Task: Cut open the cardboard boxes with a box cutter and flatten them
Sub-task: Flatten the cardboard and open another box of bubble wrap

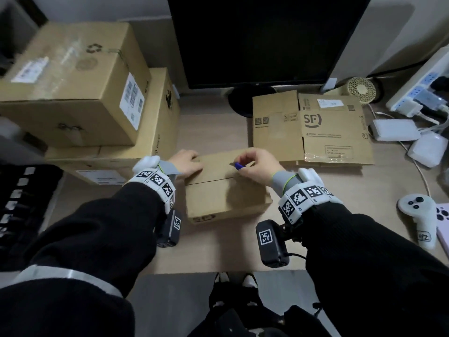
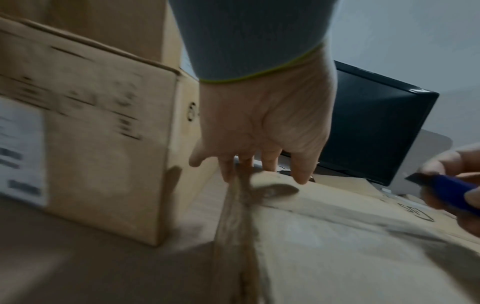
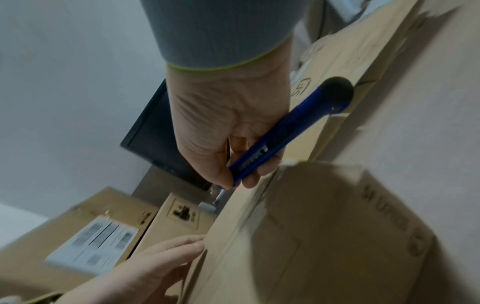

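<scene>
1. Closed cardboard boxes: three, namely small box (image 1: pixel 226 190), large box (image 1: pixel 73 83), lower box (image 1: pixel 155 132)
2. Flattened box (image 1: pixel 313 127): one
3. Box cutter (image 1: pixel 239 165): one
4. Monitor (image 1: pixel 262 40): one
5. White chargers: two, namely flat charger (image 1: pixel 394 129), square charger (image 1: pixel 427 148)
6. Game controller (image 1: pixel 419 215): one
7. Power strip (image 1: pixel 422 83): one

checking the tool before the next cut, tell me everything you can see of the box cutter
The box cutter is a slim blue plastic knife with a ridged slider on its side and a rounded dark butt end. The right hand pinches it near the front, tilted, tip down at the far top edge of the small cardboard box. A short metal blade tip shows below the fingers; whether it touches the cardboard is unclear.
</scene>
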A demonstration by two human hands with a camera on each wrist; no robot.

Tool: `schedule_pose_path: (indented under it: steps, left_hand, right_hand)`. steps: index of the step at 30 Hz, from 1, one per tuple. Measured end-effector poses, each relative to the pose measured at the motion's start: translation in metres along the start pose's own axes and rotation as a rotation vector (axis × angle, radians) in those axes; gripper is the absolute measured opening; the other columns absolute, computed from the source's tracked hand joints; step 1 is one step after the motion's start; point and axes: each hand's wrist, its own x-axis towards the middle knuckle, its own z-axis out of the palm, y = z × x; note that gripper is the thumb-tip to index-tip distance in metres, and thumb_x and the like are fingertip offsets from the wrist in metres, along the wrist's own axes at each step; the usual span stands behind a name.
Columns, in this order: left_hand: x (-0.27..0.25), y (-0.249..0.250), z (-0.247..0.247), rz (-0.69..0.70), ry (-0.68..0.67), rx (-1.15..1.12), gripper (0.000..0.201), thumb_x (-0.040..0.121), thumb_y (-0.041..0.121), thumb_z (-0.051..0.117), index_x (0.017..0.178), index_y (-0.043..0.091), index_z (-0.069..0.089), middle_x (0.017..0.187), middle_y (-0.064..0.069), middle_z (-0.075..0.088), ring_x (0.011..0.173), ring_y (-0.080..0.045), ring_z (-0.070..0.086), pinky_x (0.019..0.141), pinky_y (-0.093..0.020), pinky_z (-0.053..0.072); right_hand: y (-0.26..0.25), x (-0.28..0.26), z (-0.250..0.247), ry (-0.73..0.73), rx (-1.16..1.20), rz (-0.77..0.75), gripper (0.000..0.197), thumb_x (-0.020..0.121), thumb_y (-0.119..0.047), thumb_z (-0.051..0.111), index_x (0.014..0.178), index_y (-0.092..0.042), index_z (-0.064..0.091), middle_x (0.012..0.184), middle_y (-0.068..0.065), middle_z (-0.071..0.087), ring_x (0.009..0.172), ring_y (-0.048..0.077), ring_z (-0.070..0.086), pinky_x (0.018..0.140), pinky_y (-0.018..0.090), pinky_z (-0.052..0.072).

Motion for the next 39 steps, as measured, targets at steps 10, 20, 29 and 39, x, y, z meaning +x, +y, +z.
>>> schedule_pose_path:
  steps: [10,20,29,39]
  left_hand:
    - [-0.031,-0.040,0.012,-0.078,0.069,-0.385,0.061,0.090,0.018,0.062,0.145,0.024,0.035,0.123,-0.010,0.054,0.096,-0.029,0.063,0.067,-0.039,0.058]
    - [-0.027,-0.040,0.011,-0.123,0.030,-0.529,0.064,0.090,0.012,0.063,0.145,0.020,0.033,0.095,-0.001,0.051,0.067,-0.013,0.060,0.047,-0.029,0.055]
    - [-0.030,-0.041,0.010,-0.132,0.003,-0.539,0.066,0.089,0.018,0.065,0.145,0.025,0.032,0.134,-0.011,0.047,0.089,-0.022,0.064,0.059,-0.039,0.058]
    - [-0.025,-0.036,0.008,-0.140,-0.011,-0.499,0.057,0.088,0.010,0.060,0.139,0.019,0.037,0.085,-0.003,0.056,0.064,-0.016,0.059,0.060,-0.037,0.054]
  right_hand:
    - [-0.045,0.002,0.059,-0.230,-0.326,-0.208,0.018,0.086,-0.009,0.063,0.100,-0.014,0.073,0.104,0.003,0.071,0.077,0.009,0.053,0.057,0.010,0.037]
    - [-0.051,0.014,0.077,-0.210,-0.495,-0.222,0.024,0.085,-0.012,0.062,0.102,-0.024,0.073,0.105,-0.001,0.070,0.097,0.018,0.063,0.079,0.019,0.045]
    - [-0.058,0.023,0.078,-0.275,-0.549,-0.213,0.027,0.082,-0.009,0.064,0.102,-0.025,0.074,0.103,-0.002,0.070,0.096,0.017,0.063,0.085,0.025,0.051]
    - [-0.059,0.023,0.075,-0.318,-0.606,-0.275,0.029,0.086,-0.011,0.062,0.108,-0.027,0.073,0.107,-0.003,0.069,0.097,0.018,0.062,0.078,0.021,0.045]
